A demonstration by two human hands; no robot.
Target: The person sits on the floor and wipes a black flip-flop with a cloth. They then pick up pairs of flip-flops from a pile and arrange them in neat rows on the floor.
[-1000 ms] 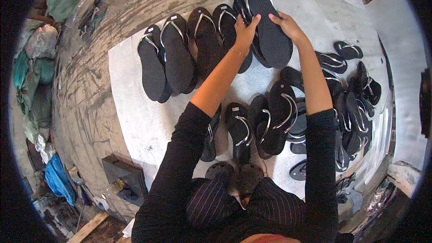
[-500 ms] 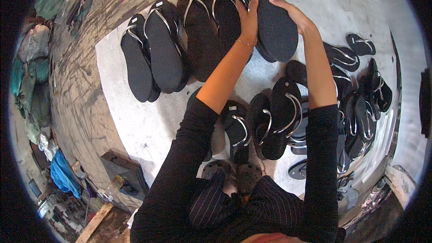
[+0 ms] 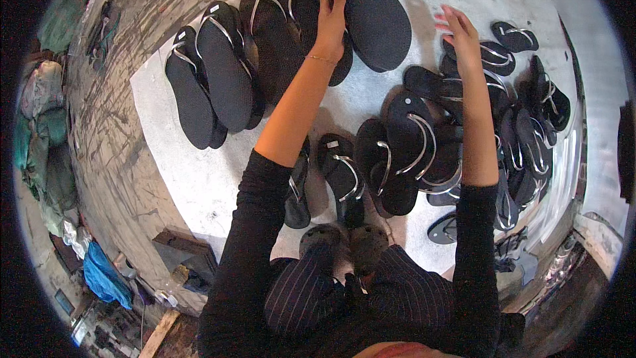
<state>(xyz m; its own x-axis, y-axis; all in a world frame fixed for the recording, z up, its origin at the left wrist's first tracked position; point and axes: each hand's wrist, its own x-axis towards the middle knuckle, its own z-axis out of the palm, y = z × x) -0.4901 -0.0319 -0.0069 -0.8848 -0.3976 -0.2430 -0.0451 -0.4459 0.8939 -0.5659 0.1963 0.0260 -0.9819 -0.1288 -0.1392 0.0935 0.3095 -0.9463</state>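
At the top of the view my left hand [image 3: 330,30] is closed on the left edge of a pair of black flip-flops [image 3: 377,20], its thumb by the silver strap. The pair's far end runs out of the picture. My right hand [image 3: 462,34], fingers apart and holding nothing, hovers to the right of that pair, above the loose flip-flops. To the left of my left hand, several black flip-flops with silver straps [image 3: 224,73] lie side by side in a row, some stacked in pairs, a few with small white labels.
A loose heap of black flip-flops [image 3: 411,136] spreads over the right side of the white sheet [image 3: 192,185]. Before my feet lies another flip-flop [image 3: 339,169]. A dark block [image 3: 184,252] and a blue plastic bag [image 3: 105,277] are at the lower left.
My right hand has let go of the flip-flop pair and moved right and down, opening. My left hand still holds the pair, which is now beside the row, slightly further left in view.
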